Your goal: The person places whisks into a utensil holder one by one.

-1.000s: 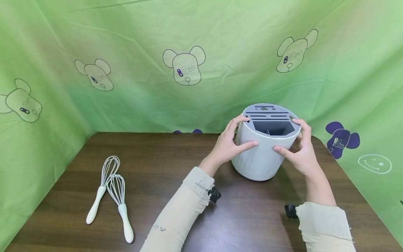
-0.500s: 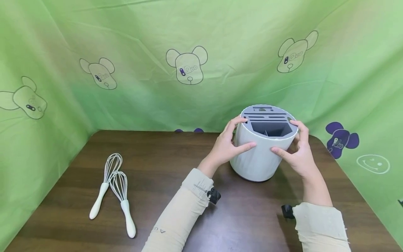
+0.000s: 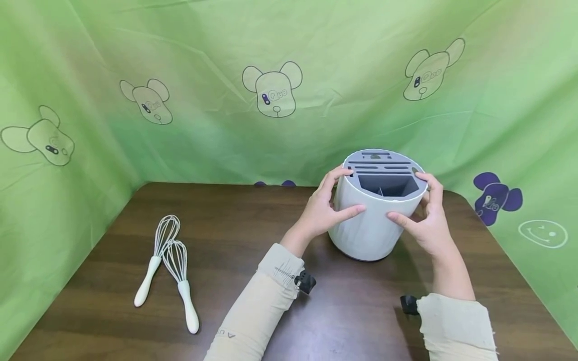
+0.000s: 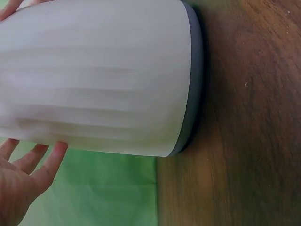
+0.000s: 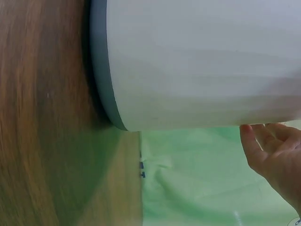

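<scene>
A white knife and utensil holder (image 3: 368, 228) stands upright on the table's right half, towards the back. Its grey top has narrow slots and a larger divided opening, with nothing standing in them. My left hand (image 3: 319, 208) holds its left side near the top, thumb across the front and fingertips at the rim. On the opposite side my right hand (image 3: 431, 215) grips it the same way. In the left wrist view, the fingers (image 4: 47, 167) touch the white wall above the dark base band. The right hand's fingers (image 5: 254, 143) meet the wall in the right wrist view.
Two white whisks, one farther left (image 3: 155, 265) and one nearer (image 3: 182, 286), lie with their wire heads overlapping at the table's left. The brown wooden table (image 3: 253, 220) backs onto a green printed cloth (image 3: 203, 135) that also hangs along both sides.
Both hands keep their hold, and the holder has shifted slightly left and towards me across the table. The head view has turned a little, so the whisks and cloth appear farther right.
</scene>
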Motion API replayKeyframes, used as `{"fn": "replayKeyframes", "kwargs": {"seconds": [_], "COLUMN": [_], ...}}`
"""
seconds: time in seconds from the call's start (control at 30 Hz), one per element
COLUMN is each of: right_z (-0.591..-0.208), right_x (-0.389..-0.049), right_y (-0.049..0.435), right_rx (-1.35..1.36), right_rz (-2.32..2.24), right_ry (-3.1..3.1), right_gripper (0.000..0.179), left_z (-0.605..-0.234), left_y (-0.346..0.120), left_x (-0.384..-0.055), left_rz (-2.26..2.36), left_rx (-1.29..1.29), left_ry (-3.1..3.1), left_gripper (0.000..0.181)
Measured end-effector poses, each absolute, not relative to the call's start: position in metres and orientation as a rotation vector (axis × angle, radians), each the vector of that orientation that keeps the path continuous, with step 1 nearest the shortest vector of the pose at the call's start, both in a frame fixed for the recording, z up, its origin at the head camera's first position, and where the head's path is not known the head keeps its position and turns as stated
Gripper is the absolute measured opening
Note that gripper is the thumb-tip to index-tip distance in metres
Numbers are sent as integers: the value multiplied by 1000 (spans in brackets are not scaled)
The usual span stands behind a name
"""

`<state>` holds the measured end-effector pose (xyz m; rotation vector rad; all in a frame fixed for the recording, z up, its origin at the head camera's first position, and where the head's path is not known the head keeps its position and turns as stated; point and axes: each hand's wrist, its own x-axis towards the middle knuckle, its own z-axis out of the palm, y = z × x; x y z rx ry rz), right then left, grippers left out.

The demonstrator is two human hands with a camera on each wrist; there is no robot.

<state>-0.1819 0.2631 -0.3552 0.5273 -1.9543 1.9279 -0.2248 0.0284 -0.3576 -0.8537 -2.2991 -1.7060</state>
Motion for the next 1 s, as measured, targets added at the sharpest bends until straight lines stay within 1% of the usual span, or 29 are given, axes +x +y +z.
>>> {"fn": "replayKeyframes", "kwargs": {"seconds": [0.57,1.0], "right_z": [-357,-356], "right_x": [-169,-157], "right_y": [243,231], "right_rx": [497,476], "right_rz": [1874,1811], "right_ry": [-2001,-2062], "right_gripper": [94,96], "left_z": [-359,-361], "left_y": [8,-5], "left_x": [-209,-198], "left_rz": [-1764,-1710], "left_rx": [-837,-854], "left_ry": [-2259,-2264], "left_gripper": [70,71]}}
